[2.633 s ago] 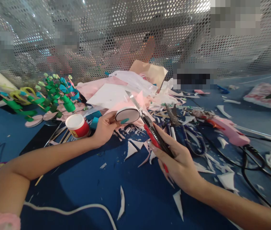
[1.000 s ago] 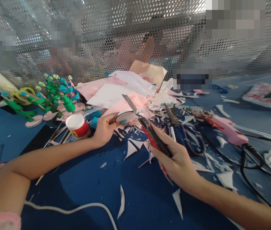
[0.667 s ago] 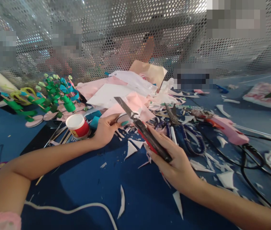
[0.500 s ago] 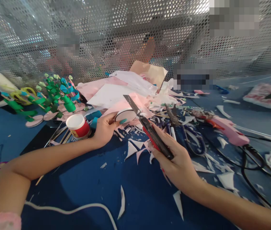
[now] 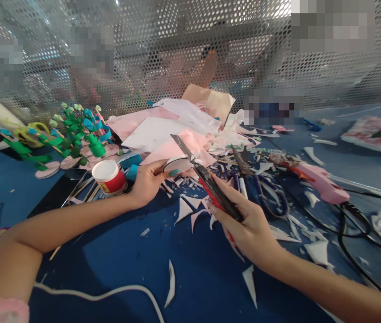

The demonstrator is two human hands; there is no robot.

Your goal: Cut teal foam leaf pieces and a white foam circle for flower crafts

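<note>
My right hand (image 5: 244,211) is closed round the red and black handle of a utility knife (image 5: 217,190). Its blade is out and points up and to the left. Between the fingers and thumb of my left hand (image 5: 148,184) is a small round white disc (image 5: 179,165) with a dark edge. The blade crosses close to the disc's right side; whether it touches cannot be made out. A white and red paper cup (image 5: 109,178) stands just left of my left wrist. Pink and white sheets (image 5: 156,134) lie piled behind both hands.
Blue-handled scissors (image 5: 271,195) and a pink glue gun (image 5: 321,181) with a black cord lie at right. White offcuts (image 5: 183,210) litter the blue table (image 5: 116,260). Green paper plants (image 5: 72,134) stand at left, and a white cable (image 5: 109,297) runs along the front.
The knife and my right hand have shifted very slightly left and down. My left hand keeps its hold on the disc, almost unmoved.
</note>
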